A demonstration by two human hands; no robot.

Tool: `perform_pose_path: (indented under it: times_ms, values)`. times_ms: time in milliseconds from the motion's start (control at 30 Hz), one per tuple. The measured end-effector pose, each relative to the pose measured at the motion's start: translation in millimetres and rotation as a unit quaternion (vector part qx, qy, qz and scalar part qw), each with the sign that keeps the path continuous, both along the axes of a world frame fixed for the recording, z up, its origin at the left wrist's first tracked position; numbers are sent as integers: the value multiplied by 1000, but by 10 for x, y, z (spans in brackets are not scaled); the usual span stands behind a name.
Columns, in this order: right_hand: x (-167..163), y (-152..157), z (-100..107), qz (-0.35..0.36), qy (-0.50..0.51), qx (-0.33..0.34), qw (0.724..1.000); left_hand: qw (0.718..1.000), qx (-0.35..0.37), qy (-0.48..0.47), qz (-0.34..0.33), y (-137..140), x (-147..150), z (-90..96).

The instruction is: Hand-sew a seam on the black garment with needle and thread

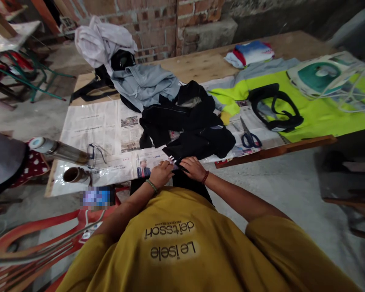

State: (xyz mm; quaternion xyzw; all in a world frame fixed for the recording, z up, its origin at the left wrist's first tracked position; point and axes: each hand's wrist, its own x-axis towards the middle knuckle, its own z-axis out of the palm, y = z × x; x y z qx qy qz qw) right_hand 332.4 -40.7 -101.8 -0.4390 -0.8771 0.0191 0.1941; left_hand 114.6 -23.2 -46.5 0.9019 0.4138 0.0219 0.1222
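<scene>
A black garment (197, 142) lies bunched at the table's front edge, with white stripes along one end. My left hand (162, 174) grips that striped end, fingers bent over the cloth. Close beside it, my right hand (194, 168) is closed on the same garment's edge. Its fingertips press the fabric from above, and both thumbs are mostly hidden. More black cloth and a grey garment (149, 83) are heaped behind. To the right of the black garment, dark-handled scissors (250, 138) rest on newspaper.
A glass bottle (67, 153), eyeglasses (95, 155) and a brown cup (76, 175) stand or lie at left. An iron (322, 75) with a white cord and a black strap ring (275, 107) are on yellow-green cloth (322, 113). A red plastic chair (33, 231) is at lower left.
</scene>
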Motion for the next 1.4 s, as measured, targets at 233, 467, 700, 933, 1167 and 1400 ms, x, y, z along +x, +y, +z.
perform_pose_path:
  times_ms: [233, 467, 700, 933, 1167, 1400]
  values:
    - [-95, -23, -12, -68, 59, 10, 996, 990, -112, -83, 11, 69, 213, -33]
    - [35, 26, 141, 5, -10, 58, 998, 953, -253, -163, 36, 117, 238, -20]
    - [236, 134, 129, 79, -49, 74, 993, 939, -290, -181, -33, 65, 143, 17]
    - [610, 278, 202, 16, -89, 74, 993, 942, -255, -216, -11, 169, -208, 51]
    - [722, 418, 210, -31, -110, 16, 993, 962, -205, -178, 24, 273, -292, -6]
    - [112, 428, 353, -49, -75, -28, 996, 966, -103, -185, 149, 398, -839, -145]
